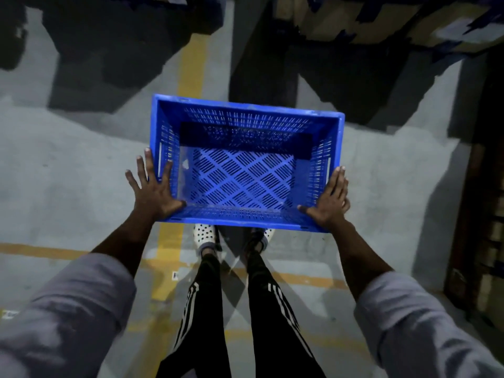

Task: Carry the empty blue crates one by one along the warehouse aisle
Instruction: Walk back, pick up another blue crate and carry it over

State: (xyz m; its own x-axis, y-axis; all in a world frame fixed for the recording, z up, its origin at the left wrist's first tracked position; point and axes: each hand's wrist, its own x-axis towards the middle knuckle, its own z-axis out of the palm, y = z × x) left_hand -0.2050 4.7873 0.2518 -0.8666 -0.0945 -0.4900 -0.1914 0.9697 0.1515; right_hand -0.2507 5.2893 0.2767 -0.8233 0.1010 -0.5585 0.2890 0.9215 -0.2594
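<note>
You are mid-carry, left hand (152, 190) and right hand (328, 201) pressing flat, fingers spread, against the near corners of the empty blue crate (245, 165) at frame centre, so next walk steadily up the aisle.

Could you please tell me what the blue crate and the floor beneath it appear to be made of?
The blue crate looks like moulded plastic: uniform colour, slightly glossy rim, slotted walls and lattice base. The floor appears to be smooth grey concrete with a dull sheen, marked with worn yellow painted lines.
</note>
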